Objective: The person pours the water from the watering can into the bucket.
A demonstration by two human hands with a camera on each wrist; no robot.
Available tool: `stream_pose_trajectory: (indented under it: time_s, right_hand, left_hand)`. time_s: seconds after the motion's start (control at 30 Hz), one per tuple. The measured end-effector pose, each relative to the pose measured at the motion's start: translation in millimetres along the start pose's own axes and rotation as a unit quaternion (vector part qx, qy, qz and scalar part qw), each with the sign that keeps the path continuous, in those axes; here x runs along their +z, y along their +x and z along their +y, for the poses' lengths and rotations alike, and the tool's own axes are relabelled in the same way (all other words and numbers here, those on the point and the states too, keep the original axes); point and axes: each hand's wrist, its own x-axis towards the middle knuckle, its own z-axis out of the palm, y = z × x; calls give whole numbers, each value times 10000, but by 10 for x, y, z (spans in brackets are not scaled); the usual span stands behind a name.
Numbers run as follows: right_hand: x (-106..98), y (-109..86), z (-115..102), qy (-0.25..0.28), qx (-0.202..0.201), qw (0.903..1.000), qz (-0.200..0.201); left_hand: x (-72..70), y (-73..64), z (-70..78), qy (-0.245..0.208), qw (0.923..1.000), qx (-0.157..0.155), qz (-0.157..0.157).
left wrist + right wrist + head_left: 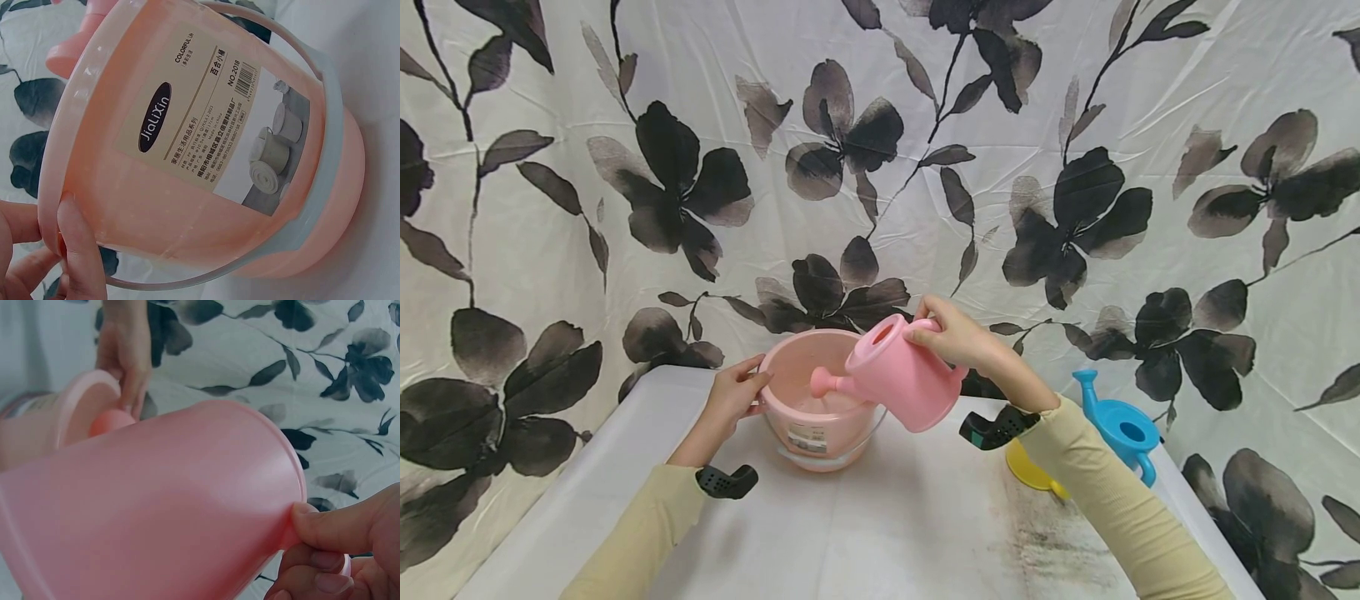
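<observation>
With its thumb and fingers my left hand (730, 398) pinches the left rim of a pale pink bucket (846, 437), which stands upright on the table. The bucket's grey carrying handle (315, 206) hangs down over its labelled side in the left wrist view. My right hand (958, 333) grips a pink watering can (906, 383) by its handle near the top opening. The can is held tilted to the left, its spout (829, 382) reaching over the bucket's mouth. From the right wrist, the can's smooth body (169, 494) covers much of the bucket.
A blue watering can (1123, 433) stands at the table's right side, beyond my right forearm. Partly hidden by that sleeve is a yellow round-edged object (1028, 468). Dark smudges (1056, 533) mark the white tabletop (880, 533). Flower-printed cloth (850, 225) hangs behind and on both sides.
</observation>
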Motion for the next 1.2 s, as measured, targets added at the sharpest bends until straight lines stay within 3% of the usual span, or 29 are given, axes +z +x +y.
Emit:
stream_pose_trajectory:
  time_s: [1.2]
  right_hand:
    - [7,-3,-15,-147,-50,9997,188]
  left_hand:
    - [-7,5,-4,19,10000,-47,-17]
